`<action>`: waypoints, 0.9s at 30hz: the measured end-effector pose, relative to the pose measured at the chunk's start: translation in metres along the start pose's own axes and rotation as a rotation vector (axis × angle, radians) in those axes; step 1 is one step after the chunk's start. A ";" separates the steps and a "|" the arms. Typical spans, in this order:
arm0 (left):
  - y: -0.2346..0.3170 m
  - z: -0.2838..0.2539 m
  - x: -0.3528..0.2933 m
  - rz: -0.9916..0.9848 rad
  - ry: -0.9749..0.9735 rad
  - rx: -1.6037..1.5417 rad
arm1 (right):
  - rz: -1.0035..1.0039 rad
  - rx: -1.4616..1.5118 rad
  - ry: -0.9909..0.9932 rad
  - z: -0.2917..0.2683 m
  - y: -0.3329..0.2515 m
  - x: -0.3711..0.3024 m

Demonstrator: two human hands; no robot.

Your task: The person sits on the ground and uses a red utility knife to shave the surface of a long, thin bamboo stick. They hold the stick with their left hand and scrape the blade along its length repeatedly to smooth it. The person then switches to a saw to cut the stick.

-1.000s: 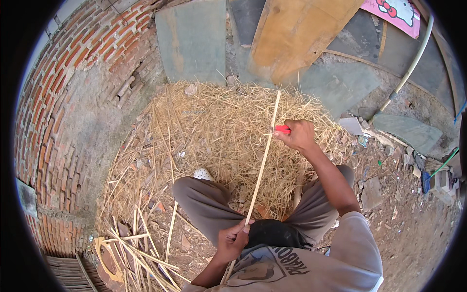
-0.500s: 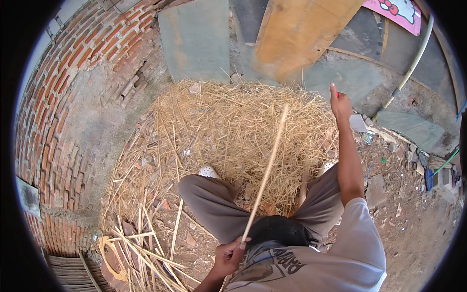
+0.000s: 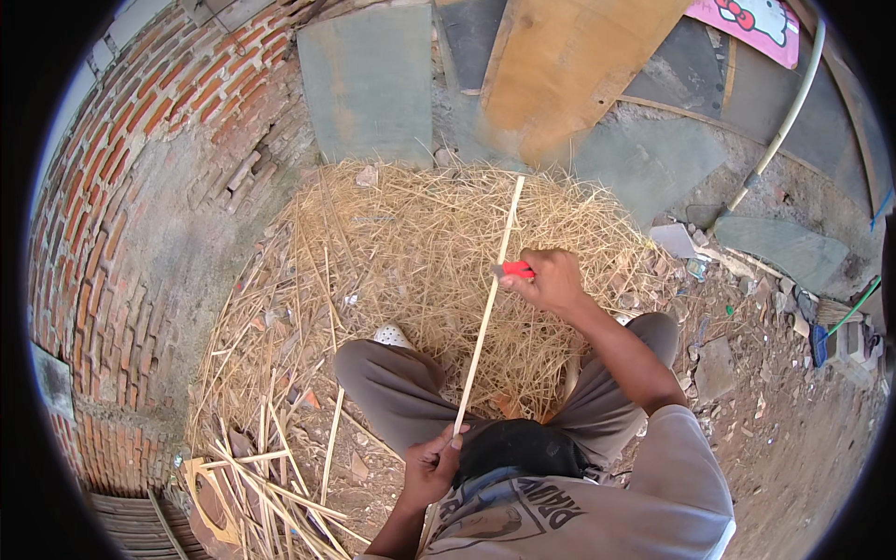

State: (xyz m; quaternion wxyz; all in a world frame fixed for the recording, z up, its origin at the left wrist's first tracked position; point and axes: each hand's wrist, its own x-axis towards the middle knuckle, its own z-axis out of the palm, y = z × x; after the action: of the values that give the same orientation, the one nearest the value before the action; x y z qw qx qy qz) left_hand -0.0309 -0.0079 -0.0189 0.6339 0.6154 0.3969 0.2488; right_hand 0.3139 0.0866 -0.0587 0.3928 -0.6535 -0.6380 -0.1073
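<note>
**Holding a pale strip (image 3: 479,347), red tool (image 3: 519,270) at it**

Left hand (image 3: 432,467) nearest, at the lap: grip narrow, thumb and fingers pinching the strip toward its near end. Left of it, on the ground, a loose heap of pale sticks (image 3: 281,492). Grey trousers (image 3: 392,387), knees bent out to either side; white dotted shoe (image 3: 392,336) beyond the left knee. Strip slants away from the lap, leaning slightly right, out over straw-coloured litter (image 3: 401,247). Right hand (image 3: 555,278) farther out, right of the strip: grip closed round the red tool, grey tip at the strip; cannot tell whether it bites in. Strip's far end reaches past this hand. Farther still: grey-green panel (image 3: 367,89) left of a tan board (image 3: 574,75), pink panel (image 3: 782,42) far right.
</note>
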 end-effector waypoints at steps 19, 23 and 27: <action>-0.003 -0.008 -0.015 -0.005 0.159 0.041 | 0.678 -0.045 -0.004 -0.035 0.074 0.047; 0.012 0.003 0.030 0.058 0.213 0.063 | 0.167 0.137 -0.171 -0.010 0.005 0.008; 0.015 0.014 0.066 0.118 0.237 0.093 | -0.204 0.147 -0.246 -0.011 -0.059 -0.010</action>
State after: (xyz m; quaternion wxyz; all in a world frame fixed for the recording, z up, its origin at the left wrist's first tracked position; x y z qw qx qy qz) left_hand 0.0202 0.0386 -0.0184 0.5377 0.6325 0.4433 0.3381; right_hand 0.2623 0.0645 -0.0360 0.3457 -0.5631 -0.7504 -0.0189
